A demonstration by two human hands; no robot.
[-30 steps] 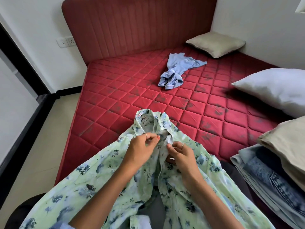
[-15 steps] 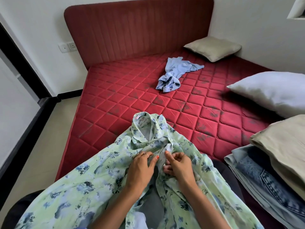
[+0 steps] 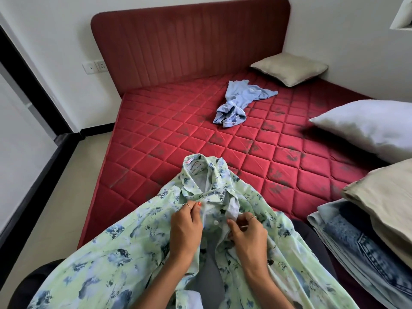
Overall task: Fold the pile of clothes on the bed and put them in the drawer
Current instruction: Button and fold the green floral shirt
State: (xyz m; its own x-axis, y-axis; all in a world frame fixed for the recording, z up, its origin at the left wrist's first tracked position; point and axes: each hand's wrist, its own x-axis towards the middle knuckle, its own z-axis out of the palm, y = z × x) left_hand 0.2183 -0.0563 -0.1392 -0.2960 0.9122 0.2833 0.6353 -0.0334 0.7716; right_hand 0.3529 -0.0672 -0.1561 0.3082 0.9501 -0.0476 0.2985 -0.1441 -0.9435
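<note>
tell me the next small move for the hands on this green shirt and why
Probably push the white button through its hole. Both hands, left and right, pinch the two front edges of the green shirt just below the collar, with the button between them. Below that the front hangs open, so closing it should steady the shirt for folding.

Bare forearms, thin rings on both hands [image 3: 186, 229], orange-red nail polish, dark trousers [image 3: 207, 277].
</note>
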